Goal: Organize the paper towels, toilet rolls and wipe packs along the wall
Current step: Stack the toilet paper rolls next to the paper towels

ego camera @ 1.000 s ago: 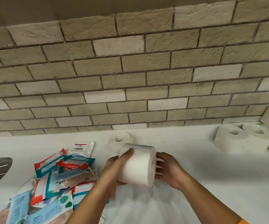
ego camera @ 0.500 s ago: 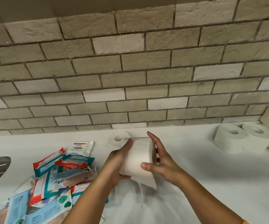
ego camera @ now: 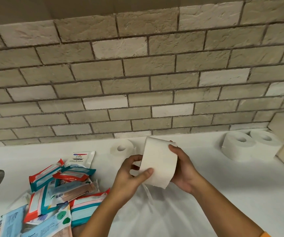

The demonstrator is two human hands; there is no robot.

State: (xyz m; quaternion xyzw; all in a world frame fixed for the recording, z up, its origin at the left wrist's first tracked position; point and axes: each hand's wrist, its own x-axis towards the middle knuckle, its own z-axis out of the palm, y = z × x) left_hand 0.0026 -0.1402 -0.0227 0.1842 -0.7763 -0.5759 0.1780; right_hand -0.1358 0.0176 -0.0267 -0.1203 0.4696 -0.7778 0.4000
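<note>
Left hand (ego camera: 131, 173) and right hand (ego camera: 184, 170) both grip the white toilet roll (ego camera: 158, 161) above the white table (ego camera: 223, 194), its long axis roughly hand to hand; the upright pair of white rolls (ego camera: 238, 146) against the brick wall (ego camera: 137, 82) lies rightward, nearer the right hand.

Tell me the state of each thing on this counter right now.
Held toilet roll, off the counter, loose end hanging.
Left grip, curled round the roll.
Right grip, curled round the roll.
Roll by the wall, standing on end.
Two rolls at right, standing on end, side by side.
Wipe packs, jumbled in a pile.
</note>
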